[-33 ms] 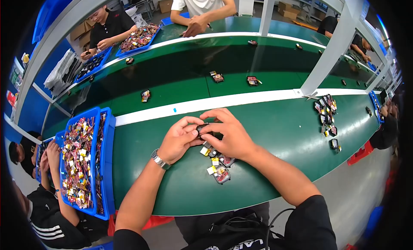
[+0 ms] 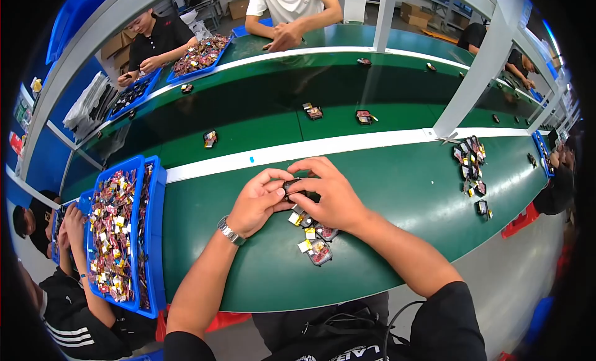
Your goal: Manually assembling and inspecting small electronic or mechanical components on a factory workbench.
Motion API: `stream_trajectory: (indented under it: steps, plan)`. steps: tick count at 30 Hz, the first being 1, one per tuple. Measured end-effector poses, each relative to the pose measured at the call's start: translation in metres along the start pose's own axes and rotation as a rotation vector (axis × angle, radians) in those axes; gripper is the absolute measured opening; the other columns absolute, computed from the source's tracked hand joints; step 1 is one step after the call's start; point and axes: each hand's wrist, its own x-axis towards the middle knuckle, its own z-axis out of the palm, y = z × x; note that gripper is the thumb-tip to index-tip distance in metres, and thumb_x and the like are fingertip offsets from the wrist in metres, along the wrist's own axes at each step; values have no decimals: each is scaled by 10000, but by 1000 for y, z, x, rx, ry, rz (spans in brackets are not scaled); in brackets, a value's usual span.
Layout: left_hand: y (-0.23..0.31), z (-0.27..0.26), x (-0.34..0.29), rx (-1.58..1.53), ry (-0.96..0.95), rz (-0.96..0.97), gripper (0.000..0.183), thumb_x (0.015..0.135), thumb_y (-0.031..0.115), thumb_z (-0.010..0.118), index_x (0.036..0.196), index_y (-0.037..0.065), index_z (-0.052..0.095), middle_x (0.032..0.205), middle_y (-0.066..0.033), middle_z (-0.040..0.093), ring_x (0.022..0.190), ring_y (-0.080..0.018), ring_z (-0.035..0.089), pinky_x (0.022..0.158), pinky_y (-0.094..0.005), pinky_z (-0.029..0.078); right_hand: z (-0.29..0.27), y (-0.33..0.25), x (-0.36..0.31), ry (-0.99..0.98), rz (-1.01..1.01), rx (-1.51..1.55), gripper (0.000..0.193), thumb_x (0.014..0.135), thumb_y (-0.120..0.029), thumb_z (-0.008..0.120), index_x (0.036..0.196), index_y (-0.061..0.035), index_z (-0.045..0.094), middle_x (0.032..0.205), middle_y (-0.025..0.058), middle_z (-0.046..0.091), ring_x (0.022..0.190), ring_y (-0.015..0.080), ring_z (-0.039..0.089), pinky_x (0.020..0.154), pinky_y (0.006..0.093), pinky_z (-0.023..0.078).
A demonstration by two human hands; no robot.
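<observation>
Both my hands meet over the green worktop, fingers closed around a small black plastic casing (image 2: 290, 186). My left hand (image 2: 253, 204), with a metal-band watch at the wrist, pinches its left side. From the right, my right hand (image 2: 332, 196) grips the same piece with thumb and fingertips; much of the casing is hidden behind the fingers. Just below the hands lies a small group of black-framed electronic modules (image 2: 320, 253), with reddish insides and white and yellow tabs. The upper ones are partly covered by my right hand.
Stacked blue trays (image 2: 155, 249) at the left hold many wired parts. More modules (image 2: 470, 165) lie in a cluster at the right. Beyond a white rail (image 2: 211, 166), a green conveyor (image 2: 254, 128) carries scattered modules. A grey post (image 2: 478, 72) rises at the right; co-workers sit around.
</observation>
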Motion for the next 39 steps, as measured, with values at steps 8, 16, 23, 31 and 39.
stream_trajectory:
  steps: [8,16,23,31,39]
  plan:
    - [-1,2,0,15,10,2,246,974,91,550,1207,49,486,1180,-128,628,1080,-198,632,903,-340,550,0,-1,-2,26,-39,-33,131,754,-25,714,882,-52,719,1123,80,609,1108,278,548,840,369,524]
    - [-2,1,0,64,15,3,255,986,91,536,1232,42,487,1293,-159,583,1132,-190,613,933,-329,539,8,-3,-5,90,25,-28,185,758,14,698,932,-42,724,1241,88,594,1189,293,514,882,361,526]
    - [-5,0,-1,25,-13,95,254,982,109,555,1215,37,487,1350,-191,539,1178,-211,594,959,-341,531,6,-10,0,97,-78,-47,170,751,20,685,913,-30,704,1260,108,577,1199,314,499,897,362,523]
    - [-6,0,1,-88,-41,71,226,967,77,567,1182,48,504,1351,-208,527,1181,-244,588,971,-401,524,3,-12,-1,178,-128,-144,153,719,25,700,860,-32,702,1194,100,598,1162,303,525,845,349,543]
    - [-14,0,3,-49,7,138,240,978,60,539,1212,31,492,1226,-149,611,1116,-204,611,936,-351,534,13,0,-2,109,52,55,154,763,-24,677,915,-35,703,1230,110,600,1207,318,509,929,387,494]
